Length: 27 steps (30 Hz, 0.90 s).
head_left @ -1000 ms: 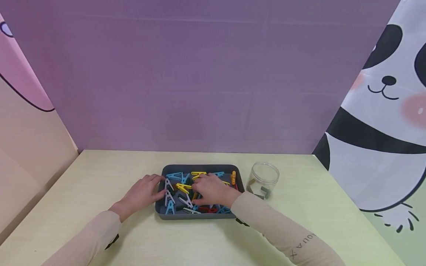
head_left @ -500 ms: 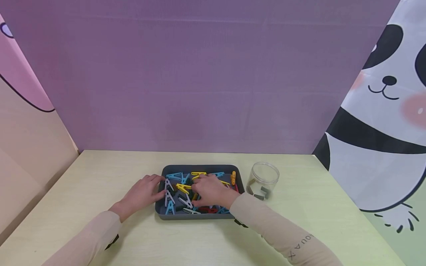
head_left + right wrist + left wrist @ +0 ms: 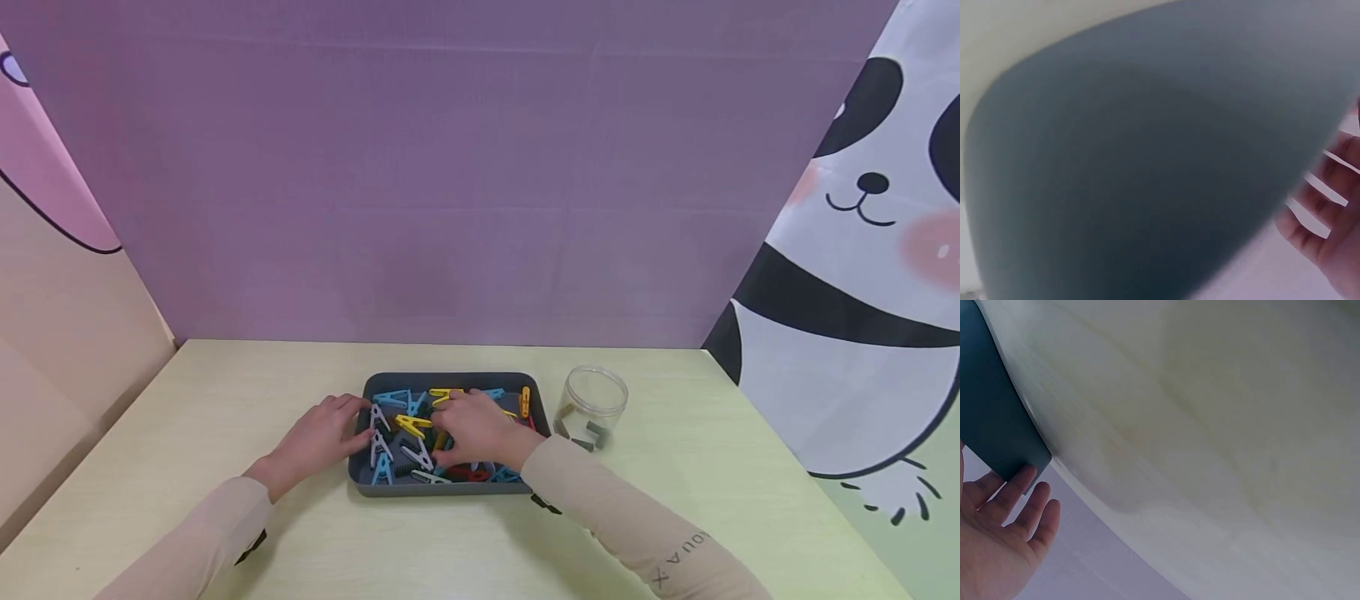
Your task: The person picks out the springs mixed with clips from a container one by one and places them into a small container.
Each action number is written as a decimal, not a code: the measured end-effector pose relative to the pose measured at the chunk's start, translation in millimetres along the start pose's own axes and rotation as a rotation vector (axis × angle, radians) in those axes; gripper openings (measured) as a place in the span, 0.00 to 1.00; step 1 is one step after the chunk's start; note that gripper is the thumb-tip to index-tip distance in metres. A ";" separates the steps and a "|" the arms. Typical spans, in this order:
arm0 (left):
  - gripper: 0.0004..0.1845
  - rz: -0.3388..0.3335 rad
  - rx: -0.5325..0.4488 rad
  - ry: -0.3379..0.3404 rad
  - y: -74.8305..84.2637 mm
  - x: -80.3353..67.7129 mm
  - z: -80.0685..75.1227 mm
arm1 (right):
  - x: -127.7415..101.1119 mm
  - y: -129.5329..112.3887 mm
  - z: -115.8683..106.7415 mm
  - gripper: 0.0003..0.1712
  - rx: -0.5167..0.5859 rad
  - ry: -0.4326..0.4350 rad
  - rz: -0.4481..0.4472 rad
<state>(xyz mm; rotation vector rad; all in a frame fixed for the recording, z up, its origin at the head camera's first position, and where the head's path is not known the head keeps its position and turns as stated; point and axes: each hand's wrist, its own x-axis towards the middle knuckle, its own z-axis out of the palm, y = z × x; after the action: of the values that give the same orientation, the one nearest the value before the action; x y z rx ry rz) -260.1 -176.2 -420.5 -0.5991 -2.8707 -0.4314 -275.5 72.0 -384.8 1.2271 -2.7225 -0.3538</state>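
Observation:
A dark grey rectangular tray (image 3: 442,490) stands on the table and holds several plastic clothespins. A yellow clothespin (image 3: 412,425), a pale lilac clothespin (image 3: 417,455) and a light blue clothespin (image 3: 382,469) lie in its left half. At the tray's left rim is my left hand (image 3: 318,433); the left wrist view shows its relaxed fingers at the tray's outer wall (image 3: 997,400). My right hand (image 3: 480,429) reaches over the tray among the clothespins, with a gap between thumb and forefinger. In the right wrist view, its loosely spread fingers show past the tray wall.
A clear round jar (image 3: 596,400) without a lid stands just right of the tray, with a few dark grey pieces low inside. The pale wooden table (image 3: 262,367) ends at a purple backdrop (image 3: 450,192). A panda picture (image 3: 862,333) covers the right wall.
Both hands stay nearly in place at the tray. The right forearm shifts very slightly, and the whole head view drifts a little to the left.

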 end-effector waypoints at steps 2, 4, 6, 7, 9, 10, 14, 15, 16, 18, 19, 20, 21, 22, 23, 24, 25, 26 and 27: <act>0.25 -0.003 0.001 -0.002 -0.2 0.0 0.1 | -1.0 1.6 -0.7 0.19 0.002 0.011 -0.005; 0.25 -0.004 0.004 -0.003 -0.4 0.0 0.1 | -2.1 3.2 -2.1 0.18 0.000 0.019 -0.008; 0.25 -0.004 0.004 -0.002 -0.3 0.0 -0.2 | -3.1 4.7 -3.7 0.17 0.002 0.027 -0.008; 0.25 -0.005 0.004 -0.002 -0.2 -0.1 -0.3 | -3.7 5.4 -4.6 0.17 -0.002 0.030 -0.007; 0.25 -0.007 0.001 -0.005 0.3 -0.3 -0.7 | -5.1 7.2 -6.7 0.17 -0.001 0.036 -0.005; 0.25 -0.008 -0.001 -0.006 0.5 -0.4 -0.9 | -5.9 8.1 -7.5 0.17 0.003 0.040 -0.004; 0.25 -0.011 -0.005 -0.009 1.3 -0.7 -1.2 | -10.8 13.1 -10.8 0.17 0.018 0.069 -0.002; 0.25 -0.012 -0.005 -0.009 1.3 -0.7 -1.0 | -12.1 14.7 -11.3 0.17 0.016 0.078 -0.002; 0.25 -0.012 -0.003 -0.009 1.5 -0.7 -0.8 | -13.6 16.2 -12.0 0.16 0.015 0.086 -0.002; 0.25 -0.014 -0.001 -0.008 1.6 -0.5 -0.3 | -16.3 19.2 -13.0 0.15 0.019 0.100 0.000; 0.25 -0.016 0.000 -0.008 1.7 -0.5 -0.2 | -17.6 20.7 -13.4 0.15 0.019 0.103 0.003; 0.25 -0.017 0.000 -0.009 1.6 -0.4 0.2 | -19.0 22.3 -13.6 0.15 0.026 0.102 0.007; 0.25 -0.020 -0.001 -0.011 1.6 -0.3 0.2 | -20.3 23.9 -13.6 0.15 0.028 0.102 0.011; 0.25 -0.020 0.000 -0.012 1.6 -0.1 0.1 | -21.5 25.6 -13.1 0.14 0.030 0.103 0.017; 0.25 -0.021 0.000 -0.013 1.5 0.0 0.3 | -22.7 27.5 -12.7 0.14 0.033 0.102 0.024; 0.25 -0.019 0.000 -0.013 1.5 0.0 0.3 | -24.0 29.6 -12.0 0.14 0.034 0.103 0.030; 0.25 -0.019 0.000 -0.014 1.5 0.0 0.1 | -25.4 32.0 -11.2 0.14 0.036 0.105 0.038; 0.25 -0.019 0.000 -0.015 1.4 0.1 0.2 | -27.0 34.2 -11.2 0.14 0.039 0.106 0.047; 0.25 -0.017 0.001 -0.014 1.6 0.0 -0.1 | -28.7 36.3 -11.7 0.14 0.038 0.111 0.056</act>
<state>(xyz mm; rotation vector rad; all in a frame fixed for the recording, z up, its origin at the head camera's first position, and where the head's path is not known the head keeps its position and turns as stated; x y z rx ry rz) -259.5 -174.8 -420.0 -0.5799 -2.8917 -0.4300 -280.3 115.0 -364.6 1.1404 -2.6739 -0.2216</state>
